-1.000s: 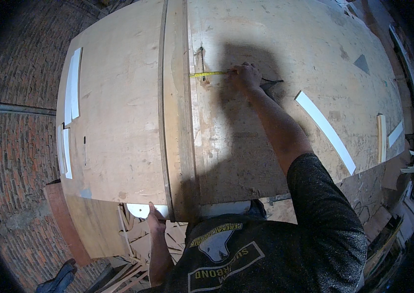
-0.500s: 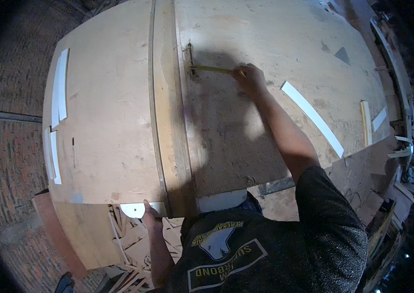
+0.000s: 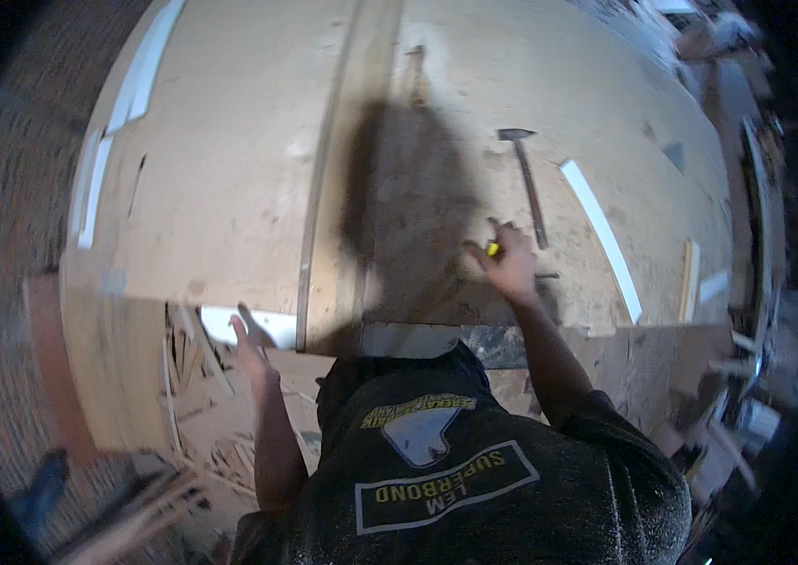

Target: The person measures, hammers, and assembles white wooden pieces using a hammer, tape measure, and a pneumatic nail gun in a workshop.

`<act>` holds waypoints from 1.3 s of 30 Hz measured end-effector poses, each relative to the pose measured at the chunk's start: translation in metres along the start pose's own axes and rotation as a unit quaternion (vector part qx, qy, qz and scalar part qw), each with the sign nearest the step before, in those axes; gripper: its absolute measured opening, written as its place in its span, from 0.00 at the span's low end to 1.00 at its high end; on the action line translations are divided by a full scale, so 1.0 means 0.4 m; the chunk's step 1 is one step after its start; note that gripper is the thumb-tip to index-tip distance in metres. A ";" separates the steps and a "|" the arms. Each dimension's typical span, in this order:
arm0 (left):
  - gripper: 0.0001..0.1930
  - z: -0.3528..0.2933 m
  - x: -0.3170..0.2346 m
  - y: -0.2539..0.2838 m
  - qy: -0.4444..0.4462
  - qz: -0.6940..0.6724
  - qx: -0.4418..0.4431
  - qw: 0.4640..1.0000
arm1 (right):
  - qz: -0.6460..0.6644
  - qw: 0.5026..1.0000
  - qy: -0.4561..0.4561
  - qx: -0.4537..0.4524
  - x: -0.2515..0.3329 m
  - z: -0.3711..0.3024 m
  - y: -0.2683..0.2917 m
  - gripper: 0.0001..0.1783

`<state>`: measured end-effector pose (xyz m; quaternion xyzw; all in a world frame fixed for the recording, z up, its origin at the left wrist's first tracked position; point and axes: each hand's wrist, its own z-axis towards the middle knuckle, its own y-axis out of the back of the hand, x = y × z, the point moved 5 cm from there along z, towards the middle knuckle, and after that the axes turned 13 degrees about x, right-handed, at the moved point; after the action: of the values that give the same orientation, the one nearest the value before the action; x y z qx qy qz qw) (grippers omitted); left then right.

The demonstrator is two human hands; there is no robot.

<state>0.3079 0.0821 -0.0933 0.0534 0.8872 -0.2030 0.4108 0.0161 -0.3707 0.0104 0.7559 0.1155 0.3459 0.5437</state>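
Note:
My right hand (image 3: 510,261) hovers over the near right part of a large wooden board (image 3: 220,188), its fingers curled round a small yellow tape measure (image 3: 492,249). No drawn-out blade shows. Just beyond that hand lies a hammer (image 3: 529,184), its dark head pointing away from me. At the near edge of the board is my left hand (image 3: 250,344), slightly blurred, with thumb and fingers apart. It is next to a white panel (image 3: 278,328) low at that edge; whether it touches the panel, I cannot tell.
White strips (image 3: 140,71) lie along the board's left side. Another white strip (image 3: 603,235) and a pale wooden stick (image 3: 689,273) rest at the right. A long raised batten (image 3: 328,188) runs away from me. Wood scraps (image 3: 220,443) litter the floor; a brick wall stands left.
My right hand has drawn back toward me, and the yellow blade that stretched left from it is gone from sight. The hammer has come into view. My left hand's fingers have loosened at the white panel.

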 end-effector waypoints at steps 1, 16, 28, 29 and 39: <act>0.47 -0.048 -0.061 -0.091 -0.055 0.108 -0.091 0.989 | -0.001 1.000 0.008 -0.003 -0.048 0.014 0.025 0.34; 0.71 -0.142 0.008 -0.609 -0.174 0.656 -0.213 0.702 | 0.316 0.932 -0.046 0.173 -0.462 0.354 0.015 0.08; 0.69 -0.125 0.046 -0.584 -0.135 0.672 -0.241 0.687 | 0.030 0.874 0.347 0.340 0.277 0.045 -0.014 0.31; 0.69 -0.126 0.045 -0.584 -0.128 0.670 -0.244 0.689 | -0.024 0.875 0.323 0.359 0.284 0.041 -0.019 0.31; 0.69 -0.124 0.038 -0.586 -0.109 0.667 -0.228 0.700 | 0.007 0.859 0.410 0.307 0.263 0.054 -0.084 0.32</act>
<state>0.2015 -0.1127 -0.0018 0.5137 0.5872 0.3287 0.5322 0.1141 -0.3159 0.0180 0.6748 0.4229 0.5757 0.1854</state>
